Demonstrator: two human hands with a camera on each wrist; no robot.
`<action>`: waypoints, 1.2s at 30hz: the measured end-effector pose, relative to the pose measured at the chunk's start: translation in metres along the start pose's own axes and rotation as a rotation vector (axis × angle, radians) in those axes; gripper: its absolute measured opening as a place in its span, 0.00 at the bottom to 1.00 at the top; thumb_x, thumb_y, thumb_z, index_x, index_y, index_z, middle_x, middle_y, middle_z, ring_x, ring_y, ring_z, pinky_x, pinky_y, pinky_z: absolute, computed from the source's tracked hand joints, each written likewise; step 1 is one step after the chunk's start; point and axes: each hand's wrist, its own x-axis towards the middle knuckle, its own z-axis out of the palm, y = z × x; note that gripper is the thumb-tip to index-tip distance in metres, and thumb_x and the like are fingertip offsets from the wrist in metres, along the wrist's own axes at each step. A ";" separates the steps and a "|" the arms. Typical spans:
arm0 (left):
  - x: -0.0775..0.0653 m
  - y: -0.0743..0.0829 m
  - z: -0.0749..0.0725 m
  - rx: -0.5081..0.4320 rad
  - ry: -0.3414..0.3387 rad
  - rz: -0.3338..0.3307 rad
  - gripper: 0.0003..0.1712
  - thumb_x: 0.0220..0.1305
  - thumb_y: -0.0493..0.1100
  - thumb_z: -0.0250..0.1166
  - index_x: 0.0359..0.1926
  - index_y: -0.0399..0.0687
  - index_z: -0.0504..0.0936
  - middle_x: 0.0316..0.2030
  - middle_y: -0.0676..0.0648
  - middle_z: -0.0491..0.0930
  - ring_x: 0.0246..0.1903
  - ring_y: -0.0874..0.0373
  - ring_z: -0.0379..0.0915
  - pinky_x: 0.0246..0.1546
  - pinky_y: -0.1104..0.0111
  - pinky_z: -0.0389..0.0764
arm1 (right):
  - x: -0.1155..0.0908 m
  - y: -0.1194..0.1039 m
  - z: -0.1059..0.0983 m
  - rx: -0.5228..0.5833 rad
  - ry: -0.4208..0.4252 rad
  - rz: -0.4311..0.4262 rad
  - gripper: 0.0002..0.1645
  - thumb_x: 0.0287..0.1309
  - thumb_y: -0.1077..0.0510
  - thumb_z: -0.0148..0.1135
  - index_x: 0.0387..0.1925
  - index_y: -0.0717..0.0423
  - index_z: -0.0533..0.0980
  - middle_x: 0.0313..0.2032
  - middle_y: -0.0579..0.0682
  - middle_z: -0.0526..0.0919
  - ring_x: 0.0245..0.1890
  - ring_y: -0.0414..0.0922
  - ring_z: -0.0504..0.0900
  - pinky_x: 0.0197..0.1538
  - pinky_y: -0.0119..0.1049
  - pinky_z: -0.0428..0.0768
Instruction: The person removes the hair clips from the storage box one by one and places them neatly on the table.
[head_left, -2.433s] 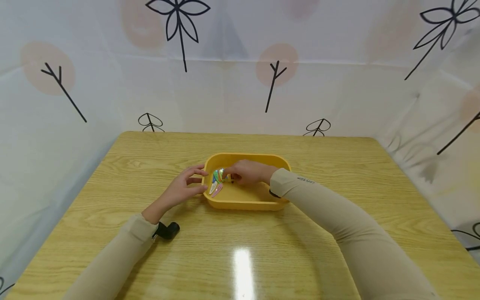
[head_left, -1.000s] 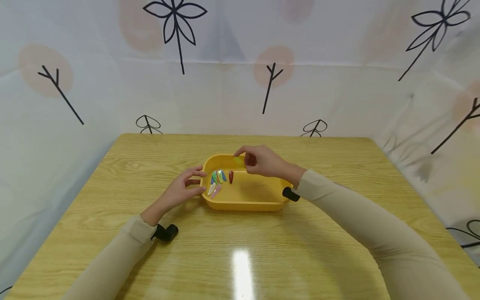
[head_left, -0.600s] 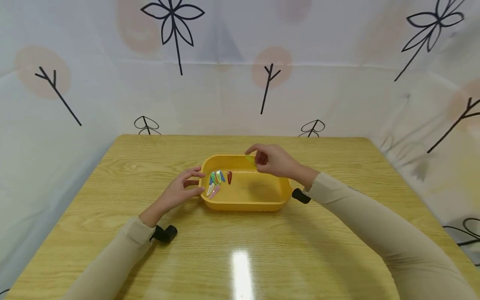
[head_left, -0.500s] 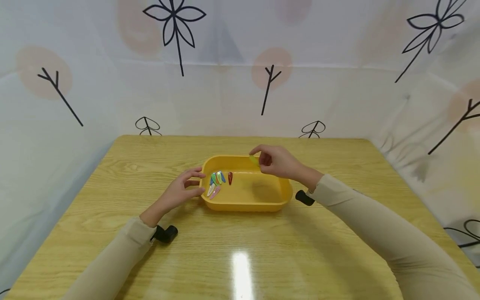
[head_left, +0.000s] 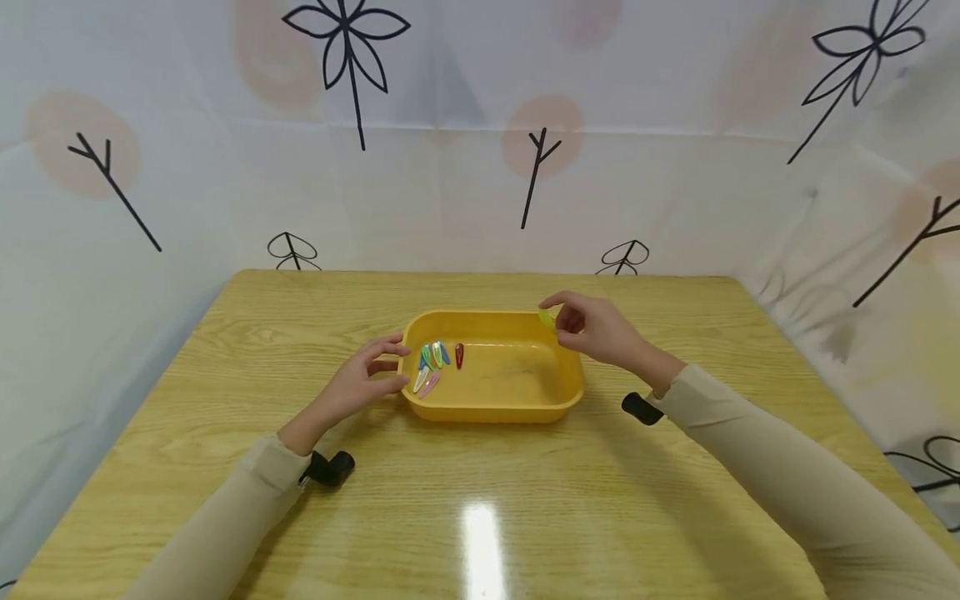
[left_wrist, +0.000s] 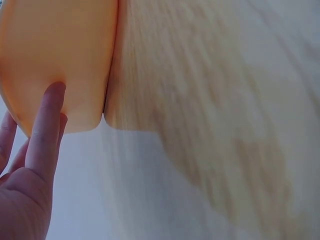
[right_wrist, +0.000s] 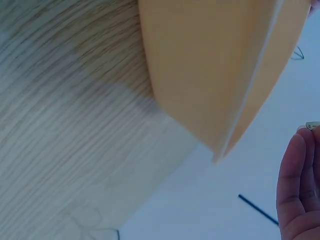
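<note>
The right hand (head_left: 597, 332) shifts toward the right rear corner of the tray (head_left: 491, 414), pinching a yellow-green snap hair clip (head_left: 547, 319); the left hand (head_left: 360, 377), fingers spread, touches the tray's left end, likely steadying it.

One yellow tray (head_left: 491, 413), one wood-grain table (head_left: 405, 517), two wrist cameras (head_left: 333, 470), one left hand (head_left: 362, 379) and one right hand (head_left: 596, 328) are counted. One held yellow-green hair clip (head_left: 547, 317), one red clip (head_left: 460, 356), one white clip (head_left: 421, 380) and one pink clip (head_left: 430, 384) are distinguished; the overlapped green-and-blue cluster (head_left: 427, 356) cannot be counted.
</note>
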 end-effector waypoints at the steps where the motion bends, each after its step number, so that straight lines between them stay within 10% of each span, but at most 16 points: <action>1: 0.000 0.000 0.000 0.001 -0.001 0.001 0.26 0.59 0.42 0.66 0.56 0.36 0.72 0.68 0.44 0.54 0.55 0.39 0.66 0.46 0.61 0.79 | -0.002 0.002 -0.001 0.000 0.009 0.008 0.22 0.52 0.69 0.61 0.51 0.58 0.74 0.29 0.50 0.77 0.27 0.43 0.75 0.32 0.37 0.78; 20: 0.001 0.000 0.000 -0.004 -0.001 0.017 0.25 0.59 0.41 0.66 0.55 0.34 0.72 0.68 0.43 0.55 0.55 0.40 0.66 0.50 0.59 0.76 | -0.035 0.042 -0.006 0.083 0.132 0.179 0.19 0.56 0.69 0.58 0.51 0.62 0.73 0.29 0.52 0.77 0.26 0.46 0.74 0.27 0.31 0.74; 36: 0.002 -0.002 -0.002 -0.009 0.006 0.046 0.24 0.59 0.39 0.66 0.54 0.33 0.72 0.67 0.42 0.56 0.56 0.42 0.66 0.54 0.57 0.72 | -0.041 0.071 0.008 0.164 0.024 0.371 0.23 0.57 0.69 0.56 0.55 0.66 0.70 0.31 0.57 0.79 0.29 0.51 0.79 0.30 0.37 0.79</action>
